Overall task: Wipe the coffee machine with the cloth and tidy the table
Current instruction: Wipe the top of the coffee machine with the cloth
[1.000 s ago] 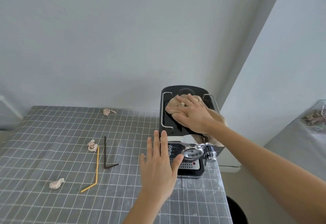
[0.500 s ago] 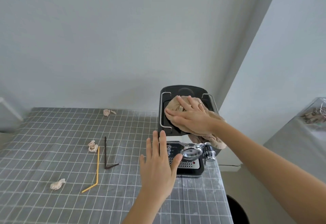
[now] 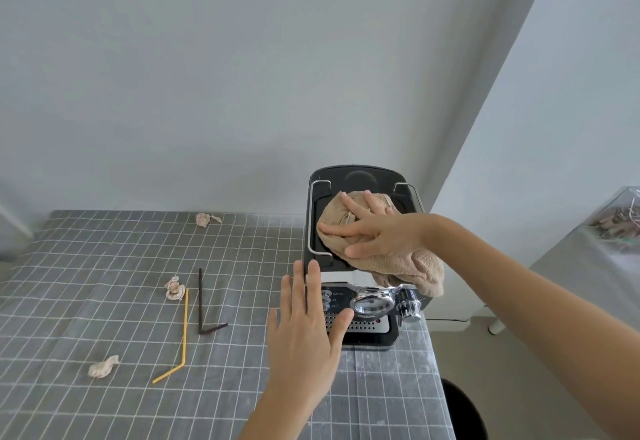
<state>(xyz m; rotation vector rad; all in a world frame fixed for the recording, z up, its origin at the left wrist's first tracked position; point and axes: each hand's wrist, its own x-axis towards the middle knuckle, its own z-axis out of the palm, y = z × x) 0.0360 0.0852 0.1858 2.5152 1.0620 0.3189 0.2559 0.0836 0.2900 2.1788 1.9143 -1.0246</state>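
- Head view, setting: I see a table (image 3: 104,266) under a grey grid-pattern covering, set against a plain pale wall, with a corner of the room to the right.
- Machine (image 3: 360,256): black and chrome, upright at the table's far right end, near the wall.
- Cloth (image 3: 398,259): beige, lying on the machine's top plate; one end droops over the front right edge, above the chrome fittings.
- Right hand (image 3: 377,231): flat on the cloth, fingers straight and spread, pressing it onto the top. It pinches nothing.
- Left hand (image 3: 304,332): fingers straight and together, palm forward in front of the machine's left front side. It grips nothing; I cannot tell whether it touches the casing.
- Litter on the table, left of the machine: a yellow straw (image 3: 183,332) and a dark straw (image 3: 201,301), both bent, lying side by side and apart.
- Three paper wads: one near the wall (image 3: 206,219), one just beside the yellow straw's top (image 3: 175,289), one toward the near left (image 3: 102,367).
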